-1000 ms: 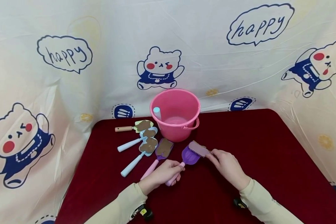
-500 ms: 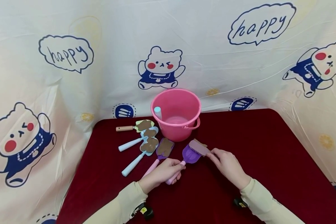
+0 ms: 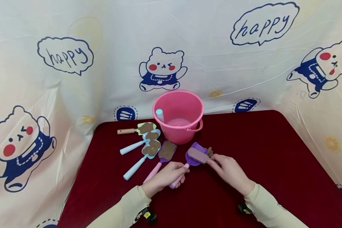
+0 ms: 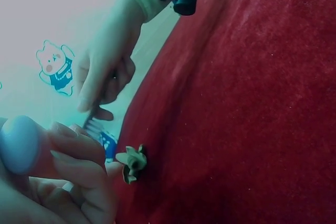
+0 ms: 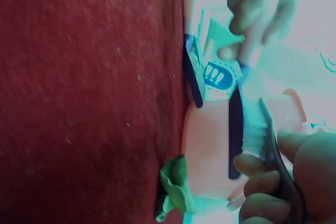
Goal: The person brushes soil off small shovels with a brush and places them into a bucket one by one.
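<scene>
My left hand (image 3: pixel 174 174) grips the pink handle of a purple shovel (image 3: pixel 194 160), whose blade is held above the table. My right hand (image 3: pixel 229 171) pinches a pinkish brush (image 3: pixel 198 155); its bristles face the blade in the right wrist view, where the brush (image 5: pixel 269 140) lies close beside the shovel (image 5: pixel 236 129). A brown lump (image 3: pixel 209 151) rests on the cloth just past the blade; the left wrist view shows this lump (image 4: pixel 132 162) too. To the left lies another purple shovel (image 3: pixel 163 158) with a brown piece (image 3: pixel 168 150) on it.
A pink bucket (image 3: pixel 178 136) stands behind the shovels, a light blue handle (image 3: pixel 159 114) inside it. Two blue-handled shovels (image 3: pixel 135 167) and a wooden-handled one (image 3: pixel 126 131) lie at the left with brown pieces on them. Dark red cloth (image 3: pixel 259 142) covers the table.
The brush has moved left and slightly down across the purple blade, along with my right hand. More of the brown lump beyond the blade now shows. My left hand has barely moved.
</scene>
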Available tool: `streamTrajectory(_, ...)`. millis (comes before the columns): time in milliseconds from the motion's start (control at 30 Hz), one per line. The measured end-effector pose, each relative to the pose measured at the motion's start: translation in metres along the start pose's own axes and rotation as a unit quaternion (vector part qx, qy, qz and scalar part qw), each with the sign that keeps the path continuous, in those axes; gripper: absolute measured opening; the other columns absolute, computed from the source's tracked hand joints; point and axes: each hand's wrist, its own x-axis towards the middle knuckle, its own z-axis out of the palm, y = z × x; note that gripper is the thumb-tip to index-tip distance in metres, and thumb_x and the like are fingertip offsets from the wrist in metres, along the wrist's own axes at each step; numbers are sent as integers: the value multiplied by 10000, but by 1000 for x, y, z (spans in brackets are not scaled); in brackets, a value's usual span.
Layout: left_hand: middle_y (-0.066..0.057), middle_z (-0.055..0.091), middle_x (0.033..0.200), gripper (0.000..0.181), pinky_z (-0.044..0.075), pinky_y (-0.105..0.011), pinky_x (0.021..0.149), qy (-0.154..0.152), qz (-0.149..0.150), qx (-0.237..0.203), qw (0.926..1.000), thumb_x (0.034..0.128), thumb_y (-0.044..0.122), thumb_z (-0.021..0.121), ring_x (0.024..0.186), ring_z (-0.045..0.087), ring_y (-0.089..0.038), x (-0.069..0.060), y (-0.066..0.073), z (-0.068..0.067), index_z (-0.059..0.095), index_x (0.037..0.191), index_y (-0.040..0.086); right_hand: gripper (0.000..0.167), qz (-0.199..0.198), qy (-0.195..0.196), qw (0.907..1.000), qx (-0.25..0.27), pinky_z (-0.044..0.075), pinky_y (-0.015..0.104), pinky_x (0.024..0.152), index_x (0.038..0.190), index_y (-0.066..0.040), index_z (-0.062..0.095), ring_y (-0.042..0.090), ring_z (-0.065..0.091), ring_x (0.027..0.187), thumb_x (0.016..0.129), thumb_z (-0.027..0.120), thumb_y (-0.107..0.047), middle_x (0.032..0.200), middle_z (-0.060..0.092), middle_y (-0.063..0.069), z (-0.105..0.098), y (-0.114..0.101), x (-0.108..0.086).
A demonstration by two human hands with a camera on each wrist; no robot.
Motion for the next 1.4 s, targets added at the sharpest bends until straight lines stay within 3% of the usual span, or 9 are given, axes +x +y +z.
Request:
streamTrajectory(133, -25, 580, 654, 407, 446, -218, 474, -36, 47, 6, 10000, 1101, 243, 502, 433, 484, -66, 2, 1, 0, 634, 1148, -139, 213, 17, -76, 9999, -92, 394, 209, 528, 847, -234, 608, -11, 388, 570, 1024, 684, -325, 681, 438, -150, 2, 1, -1)
streamTrajectory(400, -23, 581, 640, 368, 455, -220, 472, -59, 16, -18, 10000, 1087, 197, 508, 433, 489, -65, 0, -3, 0, 646, 1143, -139, 188, 273, 505, 9962, -647, 396, 232, 538, 851, -188, 624, 43, 413, 584, 1000, 723, -246, 682, 455, -113, -5, 9, 0)
streamTrajectory(633, -28, 579, 653, 399, 462, -230, 490, 10, 69, -29, 10000, 1104, 238, 494, 426, 478, -67, 2, -1, 2, 634, 1149, -134, 201, 55, -129, 9999, -88, 394, 212, 524, 880, -232, 622, -8, 398, 578, 1023, 681, -360, 697, 448, -142, -5, -1, -1)
streamTrajectory(733, -28, 580, 652, 395, 460, -232, 492, 35, 86, -7, 10000, 1104, 233, 497, 425, 475, -68, 2, 1, 1, 634, 1154, -135, 210, 47, -116, 9998, -172, 391, 213, 527, 876, -235, 600, -3, 397, 578, 1023, 679, -364, 690, 430, -143, -5, -1, -1)
streamTrajectory(900, -21, 572, 642, 387, 448, -222, 477, -65, 71, -4, 10000, 1095, 217, 507, 435, 486, -65, -1, 4, 0, 630, 1144, -146, 173, 407, 183, 9977, -501, 433, 270, 548, 884, -176, 657, 50, 450, 600, 1044, 655, -242, 703, 542, -105, -6, 6, -1)
streamTrajectory(1100, -24, 570, 652, 410, 448, -218, 470, -151, 113, -24, 9998, 1098, 245, 516, 446, 496, -70, -2, 4, 0, 623, 1157, -147, 216, 1001, 143, 9944, -310, 506, 358, 582, 948, -83, 725, 110, 546, 636, 1077, 569, -160, 880, 746, 43, -8, 12, 1)
streamTrajectory(1167, -30, 573, 657, 416, 452, -223, 470, -107, 122, -72, 9998, 1098, 260, 522, 449, 504, -80, -2, 5, 1, 625, 1163, -138, 224, 1191, -26, 9928, -147, 495, 342, 541, 961, -73, 708, 113, 539, 592, 1087, 544, -162, 813, 713, 51, -7, 13, 0)
streamTrajectory(1267, -29, 575, 661, 426, 452, -228, 471, -74, 148, -151, 9998, 1095, 278, 523, 458, 511, -86, -1, 5, 1, 622, 1181, -127, 252, 1444, -635, 9864, 452, 466, 305, 469, 965, -75, 683, 121, 501, 489, 1107, 509, -190, 670, 599, 16, -5, 14, -1)
streamTrajectory(1400, -25, 576, 660, 429, 454, -230, 474, -75, 162, -200, 9996, 1095, 281, 519, 462, 512, -84, 0, 6, 2, 623, 1188, -125, 350, 1424, -1607, 9659, 1445, 496, 320, 440, 937, -84, 666, 144, 513, 423, 1126, 474, -305, 577, 504, -22, -1, 13, -2)
